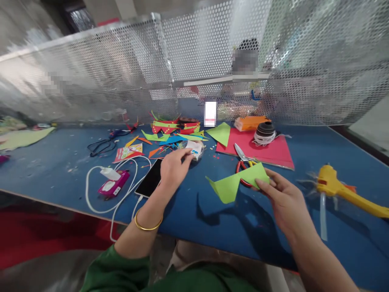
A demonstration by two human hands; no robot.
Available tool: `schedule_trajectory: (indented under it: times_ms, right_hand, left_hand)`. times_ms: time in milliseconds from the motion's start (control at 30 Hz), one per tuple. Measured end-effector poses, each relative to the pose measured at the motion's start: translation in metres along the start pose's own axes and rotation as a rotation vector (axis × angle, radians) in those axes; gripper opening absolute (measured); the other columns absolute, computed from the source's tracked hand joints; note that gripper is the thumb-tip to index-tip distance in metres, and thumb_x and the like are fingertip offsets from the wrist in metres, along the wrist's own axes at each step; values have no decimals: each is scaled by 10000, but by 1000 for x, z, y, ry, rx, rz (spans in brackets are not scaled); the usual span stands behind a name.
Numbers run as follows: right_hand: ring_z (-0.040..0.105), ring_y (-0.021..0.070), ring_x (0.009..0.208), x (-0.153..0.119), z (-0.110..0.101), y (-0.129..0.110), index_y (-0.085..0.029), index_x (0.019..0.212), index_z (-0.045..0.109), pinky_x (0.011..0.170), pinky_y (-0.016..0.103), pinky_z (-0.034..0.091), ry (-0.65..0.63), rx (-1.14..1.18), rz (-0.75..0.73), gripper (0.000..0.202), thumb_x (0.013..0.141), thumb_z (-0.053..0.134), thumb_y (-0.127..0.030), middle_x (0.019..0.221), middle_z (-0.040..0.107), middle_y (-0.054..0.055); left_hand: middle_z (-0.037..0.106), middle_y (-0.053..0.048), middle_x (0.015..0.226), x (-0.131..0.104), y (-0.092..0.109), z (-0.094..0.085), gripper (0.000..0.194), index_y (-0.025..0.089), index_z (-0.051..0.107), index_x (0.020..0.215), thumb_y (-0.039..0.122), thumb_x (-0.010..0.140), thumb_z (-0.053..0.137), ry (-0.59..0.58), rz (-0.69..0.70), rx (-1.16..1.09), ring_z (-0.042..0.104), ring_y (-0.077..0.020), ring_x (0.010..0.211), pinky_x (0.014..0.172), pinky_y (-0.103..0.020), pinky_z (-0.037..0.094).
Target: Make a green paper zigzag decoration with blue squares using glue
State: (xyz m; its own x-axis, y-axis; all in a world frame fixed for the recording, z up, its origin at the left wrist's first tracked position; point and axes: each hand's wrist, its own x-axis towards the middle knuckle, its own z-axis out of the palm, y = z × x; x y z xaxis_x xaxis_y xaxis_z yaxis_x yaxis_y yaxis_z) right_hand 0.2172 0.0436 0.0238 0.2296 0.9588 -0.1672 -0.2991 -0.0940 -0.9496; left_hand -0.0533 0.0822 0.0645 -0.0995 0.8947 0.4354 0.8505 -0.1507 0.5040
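A piece of green paper (234, 184), cut with a zigzag edge, is pinched at its right end between the thumb and fingers of my right hand (284, 198). The paper is raised over the blue table and casts a shadow. My left hand (174, 168) reaches over a small round clear dish (199, 156) that bears a white slip (194, 147) with small blue pieces. Its thumb and forefinger come together at the slip; whatever is between them is too small to make out. Scissors (240, 153) with red and yellow handles lie partly behind the green paper.
A yellow glue gun (331, 182) lies at the right. Red paper (278, 152) bears a black spool (265, 132). A phone (150, 180), white cable (88, 190) and purple adapter (117, 184) lie left. Decorated paper strips (164, 126) sit before a perforated metal screen (200, 48).
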Motion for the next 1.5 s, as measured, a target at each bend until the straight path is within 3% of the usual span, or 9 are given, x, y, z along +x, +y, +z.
schedule_trajectory:
  times_ms: [67,167,300,533,833,1133,1300,1400,1500]
  right_hand:
    - [689,141,701,0,-7,3,-195,1081,728,684,246,585,36,24,48,660,492,959,-382,823,776,4]
    - [680,122,667,0,-15,9,-201,1087,731,665,210,578,35,19,85,655,504,962,-390,811,775,-2]
    - [673,111,654,-2,-21,14,-213,1131,726,648,173,560,25,-37,106,662,543,953,-415,781,764,-18]
    - [682,117,682,-7,-22,16,-236,1168,719,662,167,564,26,-86,174,678,563,944,-444,796,767,-14]
    - [692,164,700,-9,-20,16,-222,1162,717,660,257,605,30,-117,140,630,599,920,-422,821,765,15]
    - [703,181,727,-13,-19,10,-267,1126,737,674,255,607,38,-191,162,590,586,911,-427,871,773,17]
    - [687,162,684,-18,-16,3,-286,1074,766,631,204,582,64,-229,171,529,584,912,-424,827,765,9]
    - [688,178,693,-19,-17,0,-297,1108,764,631,229,593,50,-230,174,543,599,900,-430,858,766,19]
    - [700,199,735,-20,-20,-1,-299,1121,762,651,249,603,53,-254,181,556,601,893,-446,931,773,35]
  left_hand:
    - [763,-94,1182,4,-9,-3,259,192,744,1152,233,911,659,-18,21,212,693,-301,1115,958,-430,521]
    - [732,-79,1255,7,-15,1,266,204,725,1168,245,912,664,-157,31,352,688,-296,1124,924,-405,525]
    - [734,-59,1225,11,-14,14,210,207,712,1124,242,933,630,-273,27,388,710,-282,1040,844,-382,519]
    - [744,-42,1030,20,-18,25,71,198,680,983,208,930,635,-313,38,362,691,-239,994,765,-325,476]
    - [739,3,878,-14,-7,14,57,216,649,878,234,931,661,-210,261,217,694,-185,826,708,-287,466]
    - [779,-41,1007,-41,-15,6,127,186,680,1004,280,982,597,-295,515,153,727,-206,900,760,-318,528]
    - [786,-74,1072,-23,-11,-9,301,167,712,1089,425,951,642,-273,554,106,698,-229,970,818,-351,505]
    - [784,-55,1057,-5,-3,-13,300,196,743,1021,427,999,551,-415,606,152,663,-248,1024,857,-389,455]
    - [780,-56,982,7,1,-8,438,198,756,927,520,1014,473,-574,671,211,649,-257,1020,872,-417,405]
